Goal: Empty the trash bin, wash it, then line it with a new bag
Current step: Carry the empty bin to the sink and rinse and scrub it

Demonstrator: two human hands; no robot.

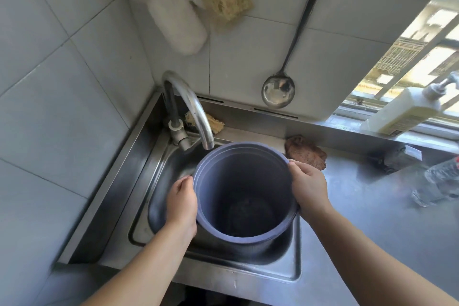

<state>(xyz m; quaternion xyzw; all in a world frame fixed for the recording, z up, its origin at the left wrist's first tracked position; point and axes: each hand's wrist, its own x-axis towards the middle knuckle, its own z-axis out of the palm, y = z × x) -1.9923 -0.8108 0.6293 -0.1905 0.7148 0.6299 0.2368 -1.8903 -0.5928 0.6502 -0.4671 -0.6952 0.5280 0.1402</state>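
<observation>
The left hand [181, 202] grasps the left rim of the blue-grey trash bin [242, 196], held upright over the steel sink [159, 174] under the faucet [191, 107] spout; the right hand [309, 185] grasps its right rim.

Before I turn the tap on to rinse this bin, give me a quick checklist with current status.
1. Bin held on both sides: ok; left hand and right hand each have a grip on the rim.
2. Bin over the sink: ok.
3. Bin upright, mouth up: ok.
4. Old bag removed: ok; no liner visible.
5. Faucet spout over the opening: not ok; it ends at the far rim.
6. Bin floor clean: cannot tell; dark patch at bottom.
</observation>
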